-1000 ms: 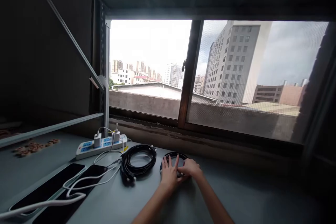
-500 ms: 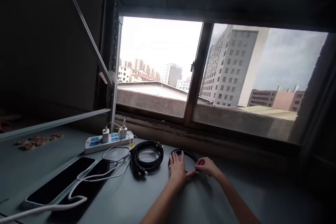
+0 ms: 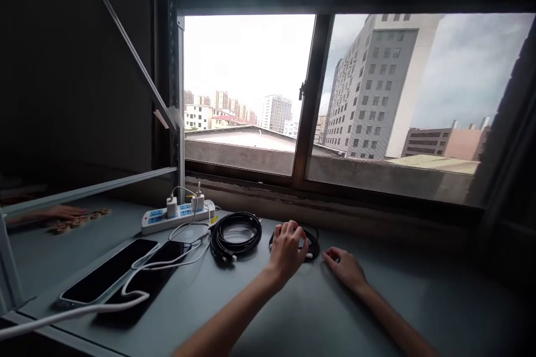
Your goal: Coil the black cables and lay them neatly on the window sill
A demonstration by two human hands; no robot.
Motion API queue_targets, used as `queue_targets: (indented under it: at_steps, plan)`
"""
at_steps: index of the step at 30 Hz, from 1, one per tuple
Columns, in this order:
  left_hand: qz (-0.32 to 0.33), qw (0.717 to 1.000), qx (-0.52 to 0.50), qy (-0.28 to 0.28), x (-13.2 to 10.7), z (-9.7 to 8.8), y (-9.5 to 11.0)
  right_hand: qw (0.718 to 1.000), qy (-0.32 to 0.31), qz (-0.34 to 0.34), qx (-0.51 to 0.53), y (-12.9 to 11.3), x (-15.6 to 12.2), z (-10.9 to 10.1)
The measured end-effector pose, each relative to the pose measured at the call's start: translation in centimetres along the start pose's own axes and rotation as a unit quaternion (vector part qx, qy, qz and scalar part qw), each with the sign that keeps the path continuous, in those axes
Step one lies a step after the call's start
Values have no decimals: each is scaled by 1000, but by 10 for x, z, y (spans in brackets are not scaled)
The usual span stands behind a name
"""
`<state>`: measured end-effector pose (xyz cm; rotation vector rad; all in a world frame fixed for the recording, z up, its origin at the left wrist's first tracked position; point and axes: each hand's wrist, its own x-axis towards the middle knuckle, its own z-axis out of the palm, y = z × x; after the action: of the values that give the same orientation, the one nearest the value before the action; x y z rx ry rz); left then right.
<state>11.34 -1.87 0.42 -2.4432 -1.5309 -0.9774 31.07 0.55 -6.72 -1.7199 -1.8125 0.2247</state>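
Observation:
My left hand (image 3: 288, 249) lies curled over a small coil of black cable (image 3: 310, 239) on the grey table (image 3: 301, 312), fingers wrapped on its near edge. My right hand (image 3: 345, 268) rests on the table just right of that coil, fingers loosely bent, touching nothing I can make out. A larger black cable coil (image 3: 235, 234) lies a little to the left of my left hand.
A white power strip (image 3: 178, 216) with two chargers sits at the back left, white leads running to two dark phones (image 3: 109, 276). Another person's hand (image 3: 58, 213) rests by small brown pieces (image 3: 79, 222) at far left. A window ledge (image 3: 335, 217) bounds the table's far side.
My left hand has closed over the small coil. My right hand has let go and drawn away to the right, onto the table. Another person's hand has appeared at the far left.

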Motion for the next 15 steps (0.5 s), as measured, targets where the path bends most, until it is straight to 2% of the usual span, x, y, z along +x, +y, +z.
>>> queue_targets:
  at_steps: [4, 9, 12, 15]
  plan:
    - [-12, 997, 69, -23, -2, -7, -41, 1000, 7, 12, -20, -11, -8, -2]
    - [-122, 981, 143, -50, -2, -4, -99, 998, -5, 4, -68, -20, -14, -6]
    - [-151, 972, 163, -82, -4, 4, -111, 997, -11, -4, -71, -20, -15, -7]
    - [-130, 971, 167, -109, -5, 11, -110, 997, -12, -5, -74, -19, -15, -8]
